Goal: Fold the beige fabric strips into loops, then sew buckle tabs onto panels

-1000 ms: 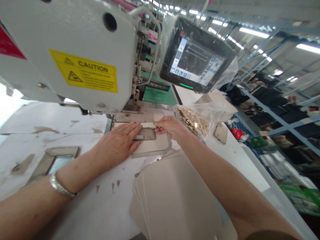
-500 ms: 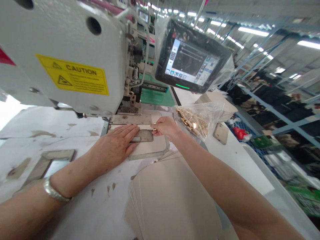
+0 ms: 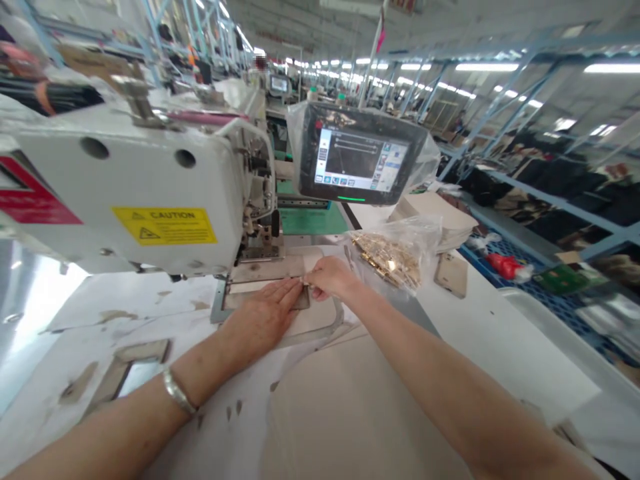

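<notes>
My left hand [image 3: 267,308] lies flat on a metal clamp frame [image 3: 270,268] over a beige panel [image 3: 325,310], its fingers stretched toward the right. Just beyond those fingertips, my right hand [image 3: 327,277] is pinched at the right end of the slot in the frame. What it grips is too small and hidden to name. A light strip [image 3: 245,287] runs along the slot, partly under my left fingers. The sewing machine head [image 3: 175,193] stands above and behind the frame.
A stack of beige panels [image 3: 350,407] lies in front. To the right are a clear bag of gold metal parts [image 3: 387,257], a phone [image 3: 451,273] and more stacked panels [image 3: 435,217]. A display [image 3: 357,157] stands behind. At left lies a metal frame [image 3: 113,373].
The view has tilted up and shows more of the machine. My left hand has slid right along the frame, closer to my right hand, which remains pinched at the slot's end.
</notes>
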`<act>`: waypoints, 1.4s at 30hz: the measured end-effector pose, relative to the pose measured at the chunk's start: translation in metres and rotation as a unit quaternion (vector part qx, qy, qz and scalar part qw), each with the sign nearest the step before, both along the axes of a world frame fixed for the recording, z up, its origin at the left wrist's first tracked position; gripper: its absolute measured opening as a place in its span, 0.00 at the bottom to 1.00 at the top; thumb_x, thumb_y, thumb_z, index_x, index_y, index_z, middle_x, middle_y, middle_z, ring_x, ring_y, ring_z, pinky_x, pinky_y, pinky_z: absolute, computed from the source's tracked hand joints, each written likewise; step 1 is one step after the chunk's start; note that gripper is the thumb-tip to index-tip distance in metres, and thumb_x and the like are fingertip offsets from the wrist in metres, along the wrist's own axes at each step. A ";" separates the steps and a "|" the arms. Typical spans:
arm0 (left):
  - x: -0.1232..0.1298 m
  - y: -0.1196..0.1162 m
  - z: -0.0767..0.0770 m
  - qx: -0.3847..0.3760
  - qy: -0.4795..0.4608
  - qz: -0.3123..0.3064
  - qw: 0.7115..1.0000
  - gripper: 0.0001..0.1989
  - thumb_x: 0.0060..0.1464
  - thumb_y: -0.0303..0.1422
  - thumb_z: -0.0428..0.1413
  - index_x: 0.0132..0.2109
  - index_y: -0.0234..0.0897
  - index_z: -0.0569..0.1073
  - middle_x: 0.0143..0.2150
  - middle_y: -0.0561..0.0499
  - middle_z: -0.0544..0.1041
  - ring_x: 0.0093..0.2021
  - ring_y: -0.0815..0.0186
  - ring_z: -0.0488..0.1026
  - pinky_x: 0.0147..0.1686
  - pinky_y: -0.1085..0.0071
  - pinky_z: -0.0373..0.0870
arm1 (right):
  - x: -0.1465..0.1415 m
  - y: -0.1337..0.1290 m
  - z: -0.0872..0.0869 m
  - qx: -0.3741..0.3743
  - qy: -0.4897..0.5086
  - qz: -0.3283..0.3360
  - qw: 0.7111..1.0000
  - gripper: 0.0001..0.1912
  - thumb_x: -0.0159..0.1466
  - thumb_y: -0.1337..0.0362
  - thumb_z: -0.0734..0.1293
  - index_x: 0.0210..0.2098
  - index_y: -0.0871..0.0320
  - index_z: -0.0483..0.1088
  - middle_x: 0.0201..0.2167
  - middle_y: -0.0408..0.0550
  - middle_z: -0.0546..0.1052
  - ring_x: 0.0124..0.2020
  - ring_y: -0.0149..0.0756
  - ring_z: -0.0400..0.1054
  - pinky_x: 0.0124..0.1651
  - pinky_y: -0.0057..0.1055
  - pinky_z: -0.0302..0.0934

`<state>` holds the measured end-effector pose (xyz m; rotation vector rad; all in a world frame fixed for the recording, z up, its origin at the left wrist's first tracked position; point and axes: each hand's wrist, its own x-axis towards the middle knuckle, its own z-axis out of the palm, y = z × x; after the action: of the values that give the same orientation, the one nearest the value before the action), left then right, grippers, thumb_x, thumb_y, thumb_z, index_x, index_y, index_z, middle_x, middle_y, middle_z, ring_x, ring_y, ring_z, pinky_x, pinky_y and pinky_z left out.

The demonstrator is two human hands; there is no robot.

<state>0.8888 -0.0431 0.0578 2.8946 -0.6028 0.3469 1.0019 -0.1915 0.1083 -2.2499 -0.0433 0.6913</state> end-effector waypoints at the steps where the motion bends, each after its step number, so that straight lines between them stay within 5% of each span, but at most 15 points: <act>1: 0.002 -0.005 0.001 0.000 0.001 -0.001 1.000 0.25 0.66 0.33 0.47 0.66 0.27 0.66 0.66 0.35 0.71 0.65 0.55 0.70 0.65 0.58 0.66 | 0.001 0.000 -0.001 0.000 0.001 0.002 1.000 0.14 0.62 0.75 0.69 0.21 0.60 0.67 0.09 0.39 0.67 0.12 0.29 0.66 0.20 0.22 0.68; 12: -0.005 -0.017 0.005 0.019 -0.032 0.057 0.998 0.22 0.64 0.31 0.52 0.62 0.25 0.71 0.61 0.35 0.75 0.61 0.52 0.74 0.62 0.56 0.70 | 0.001 -0.011 -0.006 0.020 0.025 0.026 0.999 0.14 0.66 0.73 0.66 0.24 0.59 0.66 0.13 0.37 0.70 0.11 0.25 0.62 0.16 0.19 0.58; 17: -0.026 0.005 0.008 0.042 -0.052 0.101 0.993 0.21 0.62 0.31 0.56 0.59 0.26 0.74 0.58 0.35 0.78 0.56 0.49 0.77 0.57 0.55 0.75 | 0.004 -0.011 -0.009 0.021 0.036 0.022 0.999 0.14 0.67 0.72 0.65 0.24 0.59 0.66 0.15 0.38 0.71 0.11 0.26 0.64 0.16 0.20 0.58; 25: -0.050 0.042 -0.009 0.064 -0.119 0.162 0.978 0.21 0.60 0.33 0.58 0.57 0.23 0.75 0.56 0.33 0.79 0.53 0.44 0.75 0.53 0.48 0.76 | 0.004 -0.012 -0.008 0.027 0.051 0.018 0.998 0.13 0.68 0.72 0.64 0.27 0.59 0.66 0.14 0.37 0.71 0.11 0.25 0.64 0.16 0.19 0.56; 34: -0.050 0.033 0.019 0.060 -0.030 0.188 0.980 0.16 0.61 0.31 0.57 0.52 0.25 0.76 0.52 0.34 0.80 0.46 0.47 0.75 0.46 0.51 0.77 | 0.002 -0.016 -0.004 0.030 0.048 0.009 0.998 0.13 0.67 0.71 0.66 0.25 0.59 0.67 0.14 0.37 0.71 0.12 0.24 0.64 0.19 0.19 0.58; 42: -0.052 0.044 0.015 0.088 -0.038 0.170 0.981 0.17 0.62 0.33 0.56 0.53 0.25 0.75 0.53 0.34 0.79 0.45 0.47 0.75 0.45 0.52 0.76 | 0.000 -0.006 0.000 0.025 0.055 0.008 0.998 0.15 0.67 0.72 0.65 0.23 0.60 0.66 0.13 0.38 0.71 0.11 0.25 0.64 0.17 0.20 0.57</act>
<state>0.8371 0.0012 0.0728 3.1665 -0.1499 0.4703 1.0014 -0.1973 0.1087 -2.1629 -0.0240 0.8140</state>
